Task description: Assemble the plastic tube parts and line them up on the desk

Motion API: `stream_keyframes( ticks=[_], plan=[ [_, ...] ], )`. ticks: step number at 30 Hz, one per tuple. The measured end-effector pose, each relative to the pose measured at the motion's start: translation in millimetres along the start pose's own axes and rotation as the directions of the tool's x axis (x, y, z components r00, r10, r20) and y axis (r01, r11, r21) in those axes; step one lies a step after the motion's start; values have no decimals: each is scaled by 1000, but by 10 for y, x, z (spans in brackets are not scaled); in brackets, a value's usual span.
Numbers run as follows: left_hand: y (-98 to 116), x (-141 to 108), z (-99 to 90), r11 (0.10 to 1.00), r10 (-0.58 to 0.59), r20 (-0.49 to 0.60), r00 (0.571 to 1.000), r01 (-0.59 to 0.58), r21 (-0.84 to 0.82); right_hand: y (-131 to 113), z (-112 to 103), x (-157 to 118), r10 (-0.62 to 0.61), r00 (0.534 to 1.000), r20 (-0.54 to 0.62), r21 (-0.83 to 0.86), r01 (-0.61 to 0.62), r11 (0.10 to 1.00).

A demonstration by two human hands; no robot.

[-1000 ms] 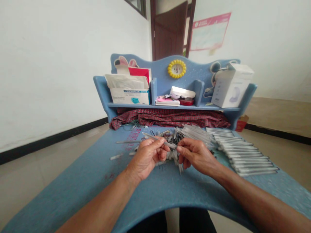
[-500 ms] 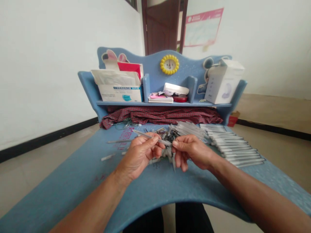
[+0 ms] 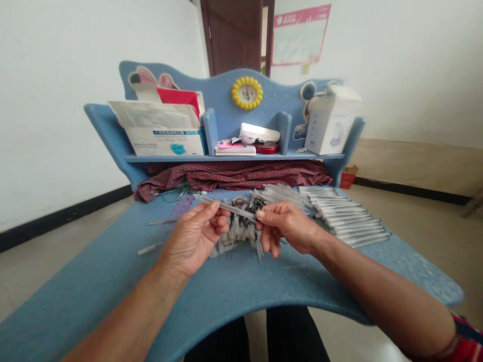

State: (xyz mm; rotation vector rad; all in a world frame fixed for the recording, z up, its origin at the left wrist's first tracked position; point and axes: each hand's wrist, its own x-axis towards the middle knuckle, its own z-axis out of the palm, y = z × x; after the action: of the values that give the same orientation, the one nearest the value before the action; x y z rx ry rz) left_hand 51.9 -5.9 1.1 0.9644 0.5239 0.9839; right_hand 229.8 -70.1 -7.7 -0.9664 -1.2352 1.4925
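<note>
Between my hands a slim translucent pen (image 3: 238,210) is held slanting, its left end higher. My left hand (image 3: 199,229) pinches it between thumb and fingers near its left part. At its right end, my right hand (image 3: 285,226) closes thumb and fingertips on it. Beneath and behind the hands lies a heap of small translucent pen caps (image 3: 236,234) with dark small parts (image 3: 256,203) among them. A pile of clear pen barrels (image 3: 281,195) lies just beyond my right hand. Farther right, pens (image 3: 347,216) lie side by side in a row.
The blue desk (image 3: 234,286) has a curved front edge. At its back, a checked cloth (image 3: 234,176) lies under a shelf holding a mask box (image 3: 162,142), a red round tin (image 3: 267,148) and a white box (image 3: 332,120). A loose thin rod (image 3: 164,221) and a cap (image 3: 149,249) lie left.
My left hand has slid leftward along the pen, away from my right hand, so more of the pen shows between them. The whole view has shifted slightly.
</note>
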Motion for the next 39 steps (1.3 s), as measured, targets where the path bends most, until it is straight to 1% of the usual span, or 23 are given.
stream_keyframes(
  ticks=[2, 4, 7, 10, 12, 13, 15, 16, 17, 18, 20, 21, 23, 25, 27, 29, 30, 32, 36, 37, 39],
  plan=[
    [19, 17, 2, 1000, 7, -36, 999, -7, -8, 14, 18, 4, 3, 1000, 7, -11, -3, 1000],
    [36, 28, 1, 1000, 6, -45, 999, -6, 8, 36, 22, 18, 13, 999, 51, 35, -15, 999],
    [49, 39, -6, 999, 14, -35, 999, -13, 39, 75, 14, 54, 17, 993, 118, 131, -33, 991],
    [50, 45, -6, 997, 54, -13, 998, -54, 49, 78, 6, 74, 34, 985, 171, 144, -59, 988],
    [52, 48, 2, 997, 62, -2, 998, -62, 42, 24, -23, 51, 46, 983, 180, 82, -61, 995],
    [57, 50, 7, 998, 56, -4, 998, -56, 34, -26, -56, 25, 39, 987, 157, 16, -42, 999],
    [70, 56, 10, 999, 44, -23, 999, -43, 13, -163, -165, -55, -24, 998, 52, -193, 33, 981],
    [77, 62, 9, 999, 38, -44, 998, -38, 1, -241, -240, -103, -76, 997, -14, -343, 67, 937],
    [83, 69, 5, 999, 31, -66, 997, -32, -11, -319, -322, -152, -129, 989, -70, -490, 79, 868],
    [88, 76, 0, 999, 23, -85, 996, -25, -22, -390, -406, -198, -116, 988, -100, -608, 32, 793],
    [89, 87, -10, 999, -2, -104, 995, -2, -37, -491, -555, -266, -43, 989, -144, -773, -86, 628],
    [88, 90, -14, 999, -16, -106, 994, 12, -40, -517, -610, -284, 12, 987, -161, -829, -142, 541],
    [82, 89, -16, 999, -37, -94, 995, 34, -32, -520, -670, -286, 106, 977, -184, -904, -211, 372],
    [78, 81, -12, 999, -51, -87, 995, 50, -8, -478, -671, -253, 155, 970, -189, -953, -219, 207],
    [75, 70, -9, 998, -63, -85, 994, 65, 26, -419, -638, -204, 128, 977, -171, -983, -179, 49],
    [68, 61, -14, 995, -77, -71, 995, 81, 52, -365, -593, -160, 80, 987, -142, -988, -136, -75],
    [62, 58, -20, 994, -84, -51, 995, 87, 60, -344, -571, -144, 67, 989, -134, -985, -125, -115],
    [46, 51, -40, 993, -96, -1, 995, 96, 70, -317, -533, -125, 77, 988, -133, -981, -120, -154],
    [19, 30, -72, 991, -81, 57, 995, 75, 110, -288, -475, -107, 112, 987, -113, -986, -97, -139],
    [19, 20, -73, 990, -78, 68, 995, 69, 127, -274, -460, -98, 107, 988, -110, -986, -95, -138],
    [24, -4, -61, 985, -81, 103, 991, 64, 161, -231, -426, -70, 74, 989, -129, -979, -116, -165]
  ],
)
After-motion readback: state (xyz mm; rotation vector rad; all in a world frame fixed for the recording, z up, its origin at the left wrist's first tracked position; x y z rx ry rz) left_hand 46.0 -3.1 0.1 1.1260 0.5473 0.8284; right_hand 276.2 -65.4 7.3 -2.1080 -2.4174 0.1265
